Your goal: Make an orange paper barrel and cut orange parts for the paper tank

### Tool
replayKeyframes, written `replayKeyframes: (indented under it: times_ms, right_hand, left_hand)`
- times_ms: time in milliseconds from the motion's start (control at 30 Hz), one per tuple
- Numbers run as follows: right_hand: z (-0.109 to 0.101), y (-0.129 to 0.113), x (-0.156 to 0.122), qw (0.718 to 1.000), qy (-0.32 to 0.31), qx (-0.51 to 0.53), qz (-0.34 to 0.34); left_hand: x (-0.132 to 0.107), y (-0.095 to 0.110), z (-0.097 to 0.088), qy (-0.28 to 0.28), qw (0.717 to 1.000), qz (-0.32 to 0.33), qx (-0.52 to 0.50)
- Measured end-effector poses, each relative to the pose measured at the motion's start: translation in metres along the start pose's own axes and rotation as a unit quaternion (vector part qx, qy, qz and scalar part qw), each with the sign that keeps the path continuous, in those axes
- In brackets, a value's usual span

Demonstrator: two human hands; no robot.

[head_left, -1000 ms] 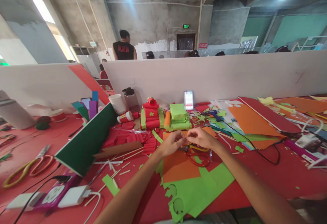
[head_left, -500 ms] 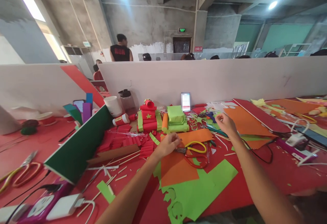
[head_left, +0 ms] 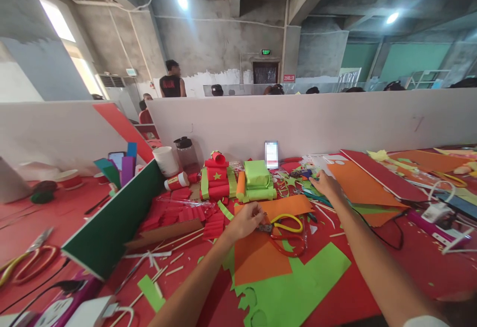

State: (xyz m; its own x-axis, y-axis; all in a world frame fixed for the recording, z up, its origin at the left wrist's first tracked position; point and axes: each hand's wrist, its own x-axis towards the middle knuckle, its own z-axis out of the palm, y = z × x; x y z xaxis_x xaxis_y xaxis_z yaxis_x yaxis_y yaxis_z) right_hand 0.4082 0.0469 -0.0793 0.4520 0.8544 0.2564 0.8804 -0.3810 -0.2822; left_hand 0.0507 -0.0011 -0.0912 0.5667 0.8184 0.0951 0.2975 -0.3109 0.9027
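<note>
My left hand [head_left: 245, 222] is closed in a pinch over the orange paper, its fingertips by the blades of the yellow-and-red-handled scissors [head_left: 286, 234]. Whatever it grips is too small to make out. Farther right and back, my right hand [head_left: 327, 188] also has its fingers pinched together, close to scraps and tools; its contents are hidden. Below the left hand, an orange sheet [head_left: 261, 262] lies on cut green paper [head_left: 298, 285]. Behind the hands sit a green paper-wrapped block [head_left: 257, 174] and a red rolled-paper piece with a yellow star [head_left: 216, 177].
A dark green board [head_left: 115, 222] leans at left, near paper cups [head_left: 166, 161] and a lidded bottle [head_left: 185, 154]. A phone [head_left: 272, 155] stands against the white partition [head_left: 316, 123]. Power strips [head_left: 439, 227] and cables lie at both sides. Other scissors [head_left: 32, 257] rest far left.
The view has tilted up slightly, so the table sits lower in the picture. My right hand has moved a little left; my left hand stays by the scissors.
</note>
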Motion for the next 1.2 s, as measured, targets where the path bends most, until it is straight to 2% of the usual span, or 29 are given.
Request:
replayKeyframes:
  times_ms: [167, 267, 467, 767, 867, 1033, 1200]
  right_hand:
    - [-0.003, -0.002, 0.021, 0.997, -0.062, -0.020, -0.033]
    - [-0.004, 0.003, 0.026, 0.996, -0.076, -0.018, -0.052]
    - [-0.006, 0.015, 0.026, 0.996, -0.069, 0.019, -0.056]
    - [-0.018, 0.023, 0.030, 0.987, -0.029, 0.155, -0.034]
    - [-0.022, 0.023, 0.030, 0.971, -0.033, 0.232, -0.047]
    - [-0.018, 0.014, 0.025, 0.925, -0.041, 0.373, -0.066]
    - [-0.012, 0.011, 0.019, 0.891, -0.043, 0.449, -0.054]
  left_hand:
    - [0.001, -0.003, -0.003, 0.010, 1.000, -0.013, -0.001]
    - [0.001, -0.001, -0.005, 0.015, 1.000, -0.016, -0.012]
    - [-0.001, 0.004, -0.007, 0.024, 0.999, -0.020, -0.031]
    - [-0.001, 0.006, -0.006, 0.018, 0.999, -0.016, -0.033]
    - [-0.001, 0.005, -0.006, 0.019, 0.999, -0.016, -0.028]
    - [-0.002, 0.007, -0.005, 0.017, 0.999, -0.012, -0.035]
    - [-0.002, 0.008, -0.003, 0.018, 0.999, -0.006, -0.034]
